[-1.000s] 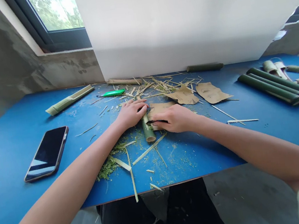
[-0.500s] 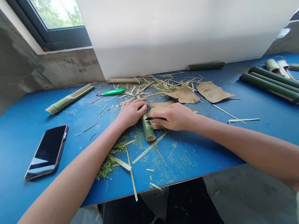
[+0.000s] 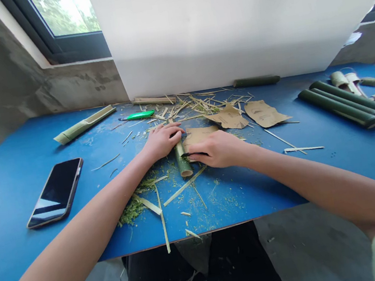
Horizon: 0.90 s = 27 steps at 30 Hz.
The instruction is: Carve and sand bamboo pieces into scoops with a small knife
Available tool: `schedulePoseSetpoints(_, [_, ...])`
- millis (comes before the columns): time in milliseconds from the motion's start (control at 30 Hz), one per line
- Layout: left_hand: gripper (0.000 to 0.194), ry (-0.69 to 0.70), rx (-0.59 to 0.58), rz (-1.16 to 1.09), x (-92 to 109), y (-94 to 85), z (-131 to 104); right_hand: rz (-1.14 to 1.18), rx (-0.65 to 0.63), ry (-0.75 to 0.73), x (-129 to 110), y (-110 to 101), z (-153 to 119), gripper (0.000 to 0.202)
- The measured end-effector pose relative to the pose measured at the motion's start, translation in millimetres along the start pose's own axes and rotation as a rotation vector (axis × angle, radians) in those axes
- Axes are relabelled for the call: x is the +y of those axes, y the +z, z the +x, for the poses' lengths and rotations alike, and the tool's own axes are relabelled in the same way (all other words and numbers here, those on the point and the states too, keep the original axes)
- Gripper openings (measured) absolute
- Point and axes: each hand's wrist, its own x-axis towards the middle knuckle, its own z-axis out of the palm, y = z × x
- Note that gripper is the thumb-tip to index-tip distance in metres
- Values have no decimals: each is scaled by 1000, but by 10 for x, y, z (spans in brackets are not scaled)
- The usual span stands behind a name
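A short bamboo tube (image 3: 185, 166) lies on the blue table with its cut end toward me. Part of its green skin is scraped to pale. My left hand (image 3: 164, 140) presses down on its far part, fingers closed over it. In my right hand (image 3: 218, 150) is a thin dark blade (image 3: 195, 153), gripped in the fist, its edge lying across the top of the tube. Whether it has a handle is hidden by the fingers. Under the right hand lies a piece of brown sandpaper (image 3: 194, 135). Green shavings (image 3: 132, 210) are heaped left of the tube.
A phone (image 3: 55, 192) lies at left, near a split bamboo piece (image 3: 84, 125). Behind the hands are a green utility knife (image 3: 139, 115) and scattered bamboo slivers (image 3: 199, 105). More sandpaper (image 3: 265, 113) lies right of centre; green bamboo tubes (image 3: 340, 106) are stacked at far right.
My right hand has drawn the blade a little along the tube toward me, nearer its cut end. The left hand keeps its hold on the tube. The whole view has shifted slightly.
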Motion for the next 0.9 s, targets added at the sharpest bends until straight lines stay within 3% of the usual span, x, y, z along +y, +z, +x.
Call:
schedulePoseSetpoints(233, [45, -4, 4, -6, 3, -5, -3, 13, 34, 61, 11, 35, 19, 32])
schedulePoseSetpoints(400, [43, -5, 0, -4, 18, -29, -5, 54, 9, -72, 15, -1, 7, 31])
schedulePoseSetpoints(600, [44, 10, 1, -10, 6, -13, 1, 53, 43, 28, -4, 13, 0, 31])
schedulePoseSetpoints(800, [43, 27, 15, -10, -31, 0, 6, 119, -5, -106, -29, -32, -31, 33])
schedulePoseSetpoints(900, [43, 30, 28, -10, -33, 8, 1, 103, 30, -55, -9, -32, -32, 34])
